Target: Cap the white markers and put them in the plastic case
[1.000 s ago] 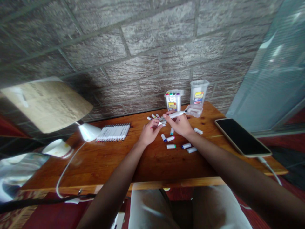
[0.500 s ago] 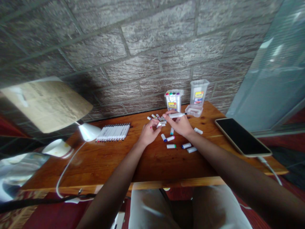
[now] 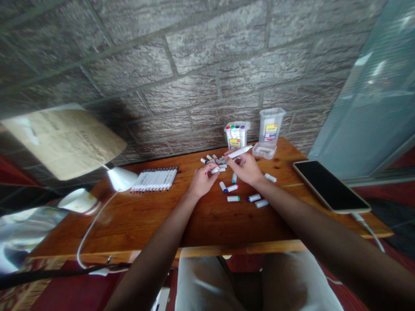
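Observation:
In my right hand a white marker is held at a slant, its far end pointing up to the right. My left hand pinches a small white marker cap between thumb and fingers, a little left of the marker and apart from it. Loose caps lie scattered around both hands, among them a green-ended cap, a blue-ended cap and a pink-ended cap. More caps lie clustered behind my left hand, partly hidden by my fingers.
A row of white markers lies at the left by a lamp and a white cup. Against the wall stand a clear case of markers and another clear box with its lid. A phone on a cable lies right.
The marker in my right hand has tilted, its far end rising. The cap in my left hand has turned slightly. The loose caps stay where they were.

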A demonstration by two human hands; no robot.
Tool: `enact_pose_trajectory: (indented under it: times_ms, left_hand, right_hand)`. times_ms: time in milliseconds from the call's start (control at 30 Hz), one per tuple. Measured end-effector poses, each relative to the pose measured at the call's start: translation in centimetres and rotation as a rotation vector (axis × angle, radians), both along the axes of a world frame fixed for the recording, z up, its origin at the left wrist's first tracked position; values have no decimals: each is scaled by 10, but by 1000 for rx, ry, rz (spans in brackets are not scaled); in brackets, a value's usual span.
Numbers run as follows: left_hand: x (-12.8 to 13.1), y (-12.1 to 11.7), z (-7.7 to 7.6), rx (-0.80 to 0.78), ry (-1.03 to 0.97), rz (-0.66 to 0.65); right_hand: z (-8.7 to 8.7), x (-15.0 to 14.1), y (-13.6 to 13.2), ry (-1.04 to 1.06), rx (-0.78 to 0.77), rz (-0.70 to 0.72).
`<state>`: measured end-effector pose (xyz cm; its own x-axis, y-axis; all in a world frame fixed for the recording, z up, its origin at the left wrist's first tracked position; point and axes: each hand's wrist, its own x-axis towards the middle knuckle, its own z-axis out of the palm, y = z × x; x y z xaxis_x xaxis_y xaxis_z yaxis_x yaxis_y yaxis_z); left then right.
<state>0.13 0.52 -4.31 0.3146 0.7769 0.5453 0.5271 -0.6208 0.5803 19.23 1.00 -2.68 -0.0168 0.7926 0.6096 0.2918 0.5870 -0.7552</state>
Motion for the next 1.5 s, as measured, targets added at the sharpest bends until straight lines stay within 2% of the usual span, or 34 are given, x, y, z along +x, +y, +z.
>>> enact_pose_trajectory:
  times_ms: [200,433,733,900,1333,1500]
  left_hand:
    - [0,1,-1,-27,-16,-6]
    - [0,3,-3,-72,-116,-51]
    - [2,2,-2,-45,-127,-98]
    - [1,0,0,-32,-109,-79]
    - [3,0,1,-3,-77,-50]
    - [1,2,-3,-14,-109,-44]
  right_hand:
    - [2,0,-3,3,53,74]
    - [-1,-2,-2,82,-32,152]
    - [-9,0,2,-60,38,204]
    - [-10,0,3,-90,58,180]
    - [2,0,-5,-128,27,146]
    - [7,9,-2,-180,45,15]
